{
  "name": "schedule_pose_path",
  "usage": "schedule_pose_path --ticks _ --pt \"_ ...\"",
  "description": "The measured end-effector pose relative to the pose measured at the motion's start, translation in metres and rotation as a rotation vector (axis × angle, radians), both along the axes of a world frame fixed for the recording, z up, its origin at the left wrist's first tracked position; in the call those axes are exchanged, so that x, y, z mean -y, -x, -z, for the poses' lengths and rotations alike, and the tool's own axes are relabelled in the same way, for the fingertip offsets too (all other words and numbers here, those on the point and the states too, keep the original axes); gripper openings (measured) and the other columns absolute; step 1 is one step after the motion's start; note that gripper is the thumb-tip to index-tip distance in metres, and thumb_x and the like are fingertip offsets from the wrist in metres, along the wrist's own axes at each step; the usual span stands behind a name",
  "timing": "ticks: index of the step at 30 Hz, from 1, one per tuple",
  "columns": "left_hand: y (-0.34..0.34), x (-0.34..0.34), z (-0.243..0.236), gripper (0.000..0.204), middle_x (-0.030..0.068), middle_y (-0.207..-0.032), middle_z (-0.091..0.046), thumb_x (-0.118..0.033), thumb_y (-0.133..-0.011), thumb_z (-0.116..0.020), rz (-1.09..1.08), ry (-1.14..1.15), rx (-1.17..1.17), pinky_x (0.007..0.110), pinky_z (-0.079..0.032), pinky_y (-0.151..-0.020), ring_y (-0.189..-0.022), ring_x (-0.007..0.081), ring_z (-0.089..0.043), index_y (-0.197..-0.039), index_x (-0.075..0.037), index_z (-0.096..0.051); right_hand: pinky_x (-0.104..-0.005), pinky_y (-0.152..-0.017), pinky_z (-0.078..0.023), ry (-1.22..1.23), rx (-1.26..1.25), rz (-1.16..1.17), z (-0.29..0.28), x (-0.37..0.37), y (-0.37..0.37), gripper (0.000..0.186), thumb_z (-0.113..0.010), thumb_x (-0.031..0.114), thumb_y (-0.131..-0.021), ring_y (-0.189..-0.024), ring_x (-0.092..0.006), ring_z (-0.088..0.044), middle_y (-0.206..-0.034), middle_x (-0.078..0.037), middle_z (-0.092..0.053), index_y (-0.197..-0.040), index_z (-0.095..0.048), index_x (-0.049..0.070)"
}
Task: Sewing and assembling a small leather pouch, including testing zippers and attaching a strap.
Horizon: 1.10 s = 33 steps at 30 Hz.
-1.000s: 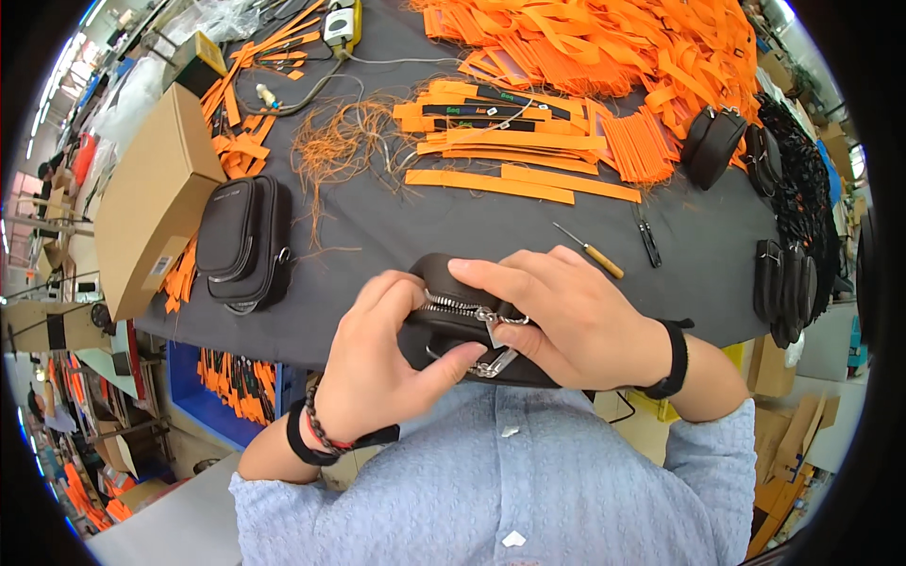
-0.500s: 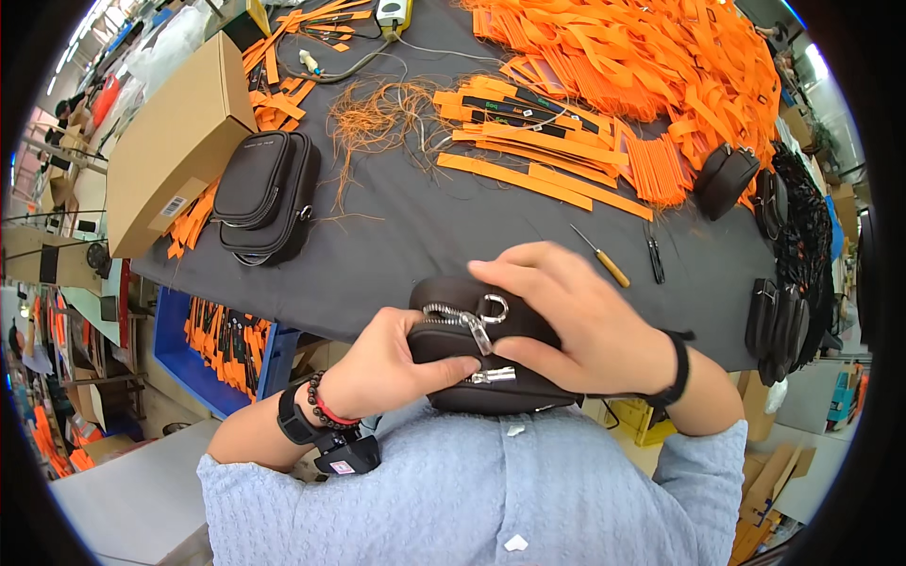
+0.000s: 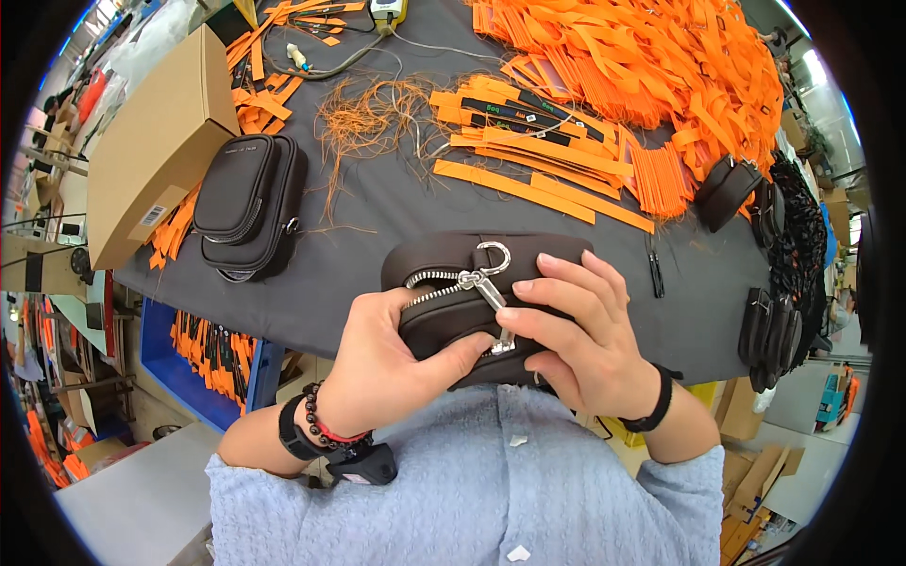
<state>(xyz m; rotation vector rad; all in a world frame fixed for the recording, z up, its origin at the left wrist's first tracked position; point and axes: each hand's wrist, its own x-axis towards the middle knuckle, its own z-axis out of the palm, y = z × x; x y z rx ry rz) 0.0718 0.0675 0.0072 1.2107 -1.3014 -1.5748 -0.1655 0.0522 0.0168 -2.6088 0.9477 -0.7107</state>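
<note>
At the table's near edge I hold a small dark zippered bag [image 3: 434,255]. Its side, with a metal ring [image 3: 506,255] and toothed zipper, faces up, and the zipper is partly undone at the left. My left hand [image 3: 387,354] is closed on the bag's left end, fingers partly hidden in the zipper gap and thumb by the lower zipper pull [image 3: 502,347]. Over the right part of the bag, my right hand [image 3: 595,344] is closed, fingertips pressed on its top beside the upper zipper pull [image 3: 490,291].
Another dark bag [image 3: 247,203] stands left, beside a cardboard box [image 3: 156,141]. Orange straps [image 3: 651,66] are heaped at the far right, loose threads [image 3: 363,123] left of them. Black snips [image 3: 655,269] lie to the right. More dark bags [image 3: 769,325] line the right edge.
The bag has come up and farther onto the table, both hands with it. My right hand's fingers have settled onto its top. The wooden-handled awl is now hidden from view.
</note>
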Motion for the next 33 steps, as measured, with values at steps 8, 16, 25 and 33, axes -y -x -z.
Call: schedule_pose_path --ticks 8,16,25,33 --pt "0.002 0.005 0.019 0.022 0.0082 -0.088 -0.074 -0.007 -0.081 -0.077 -0.043 -0.011 0.006 0.026 -0.055 -0.071 -0.080 0.0089 -0.067 -0.097 0.006 -0.071 -0.0480 -0.119 -0.017 0.022 0.043 0.038 0.037 0.000 -0.002 0.041 -0.069 0.021 -0.085 -0.135 -0.0252 -0.047 -0.136 0.000 -0.058 -0.126 -0.068 0.022" --pt "0.007 0.007 0.004 0.025 0.0075 -0.090 -0.073 -0.012 -0.085 -0.076 0.011 -0.022 -0.074 0.026 -0.054 -0.075 -0.082 0.0082 -0.064 -0.102 0.006 -0.070 -0.0480 -0.118 -0.019 -0.008 0.165 0.028 0.038 0.009 0.010 0.029 -0.063 0.022 -0.093 -0.134 -0.0271 -0.049 -0.132 -0.003 -0.061 -0.121 -0.069 0.018" --pt "0.018 0.018 -0.003 0.023 0.0085 -0.089 -0.074 -0.005 -0.080 -0.073 -0.007 -0.025 0.103 0.026 -0.054 -0.074 -0.082 0.0104 -0.067 -0.099 0.008 -0.071 -0.0432 -0.106 -0.040 -0.195 0.439 0.126 0.019 0.004 0.037 0.032 -0.074 0.008 -0.083 -0.126 -0.0300 -0.056 -0.125 -0.010 -0.064 -0.115 -0.068 0.006" --pt "0.027 0.013 -0.001 0.020 0.0065 -0.093 -0.073 -0.001 -0.084 -0.072 -0.212 -0.061 -0.033 0.023 -0.053 -0.073 -0.082 0.0083 -0.065 -0.101 0.008 -0.070 -0.0380 -0.078 -0.050 -0.164 0.070 0.740 0.079 0.009 0.103 0.024 -0.072 0.004 -0.083 -0.088 -0.0311 -0.061 -0.093 -0.014 -0.060 -0.105 -0.063 0.001"
